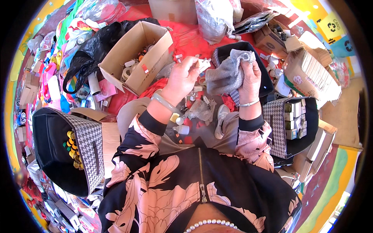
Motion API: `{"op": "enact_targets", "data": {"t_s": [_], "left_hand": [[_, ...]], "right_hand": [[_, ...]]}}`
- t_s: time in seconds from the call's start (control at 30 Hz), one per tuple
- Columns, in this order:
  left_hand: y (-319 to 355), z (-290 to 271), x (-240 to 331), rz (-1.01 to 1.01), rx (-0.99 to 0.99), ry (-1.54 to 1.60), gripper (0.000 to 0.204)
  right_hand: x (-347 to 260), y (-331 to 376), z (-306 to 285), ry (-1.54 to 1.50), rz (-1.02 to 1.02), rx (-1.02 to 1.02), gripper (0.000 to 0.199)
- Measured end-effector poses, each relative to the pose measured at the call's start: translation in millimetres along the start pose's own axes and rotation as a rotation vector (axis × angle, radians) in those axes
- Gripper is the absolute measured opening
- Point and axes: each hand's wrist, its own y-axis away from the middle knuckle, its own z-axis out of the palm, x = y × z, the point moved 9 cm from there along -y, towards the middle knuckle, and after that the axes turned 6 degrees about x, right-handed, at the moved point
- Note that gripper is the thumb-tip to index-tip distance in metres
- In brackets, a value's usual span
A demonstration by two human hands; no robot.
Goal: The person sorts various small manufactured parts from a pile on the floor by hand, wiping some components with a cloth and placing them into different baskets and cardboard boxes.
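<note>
Risk first: small white item (203,64) pinched only at fingertips of left hand (182,77), held up over a crowded lap. Likely to slip if the grey cloth (225,73) drags across it too hard, and likely to vanish among the loose small bottles (182,128) and crumpled plastic wrap (200,110) lying just below. Hard to tell exactly what the white item is; too small and partly hidden by fingers.

Second risk: cloth hanging loose below the right hand (250,75), near enough to brush the little things lying on the black tray (265,83) behind it and sweep them off. Judged a minor hazard, not a certain one.

Third: open cardboard box (136,54), far left of the hands, tilted on its side with rolls and small parts inside; apt to spill further if nudged by an elbow.

Pose: left forearm raised from lower centre, wrist bent back, pale bangle (165,103) at the wrist, fingers closed in a pinch on the white item, thumb side toward the cloth. Right forearm raised beside it, thin bracelet at the wrist, fingers curled shut around a bunched fold of the grey cloth, knuckles facing the camera. Both hands close together, cloth just beside or touching the white item; contact not clear.

Checked fabric bin (87,145) with yellow and black caps at near left, another checked bin (295,124) with small boxes at near right.
</note>
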Motion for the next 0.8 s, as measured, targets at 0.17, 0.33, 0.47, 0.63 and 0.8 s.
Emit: {"op": "enact_targets", "data": {"t_s": [0.17, 0.33, 0.47, 0.63, 0.8], "left_hand": [[-0.3, 7.5, 3.1, -0.149, -0.049, 0.267, 0.015], [4.0, 15.2, -4.0, -0.227, -0.052, 0.285, 0.013], [7.4, 15.6, -15.5, -0.284, -0.043, 0.238, 0.011], [9.0, 6.5, -13.9, -0.115, 0.095, -0.022, 0.015], [4.1, -9.5, 24.8, 0.193, 0.215, -0.319, 0.019]], "right_hand": [[30.9, 15.1, 17.9, 0.357, 0.082, -0.217, 0.024], [20.9, 26.3, 37.9, 0.752, -0.397, -0.261, 0.020], [5.3, 39.4, 55.7, 1.109, -0.723, -0.280, 0.015], [9.0, 49.6, 62.9, 1.288, -0.856, -0.266, 0.016], [-0.2, 65.1, 77.4, 1.159, -0.824, -0.310, 0.027]]}}
